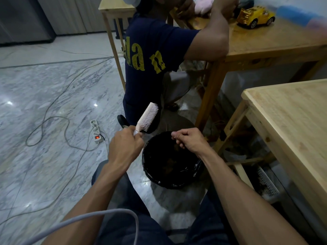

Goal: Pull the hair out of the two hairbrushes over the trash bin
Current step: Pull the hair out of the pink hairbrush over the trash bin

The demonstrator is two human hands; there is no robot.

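- Left hand (124, 145): fist wrapped round the handle of the brush (147, 117), knuckles up, just left of the bin's rim.
- Brush: pale pink plastic, slim and oblong, rising up and to the right from the fist; rows of thin white-pink bristles facing right; no hair visible among them at this size.
- Right hand (190, 139): over the bin's far-right rim, fingers curled in, thumb pressed against the forefinger; whether any hair is pinched there cannot be told.
- Bin (155, 175): round, lined with a glossy black bag crinkled over the rim, standing below and between both hands; inside dark, with faint brownish clumps.
- Second brush: not seen.
- Floor (44, 129): polished grey-white marble, veined, with lamp glints, left of the left hand.
- Strip (95, 131): white plastic, red lit switch, just left of the left hand; thin grey cables looping away across the marble.
- Table (292, 124): pale bare wood, right of the right hand.
- Beyond both hands: a person (152, 50) in a dark blue shirt with yellow lettering, leaning an arm on a second wooden table bearing a shiny yellow toy car (255, 15).
- Near edge: a grey cable (106, 212) arching across the left forearm.
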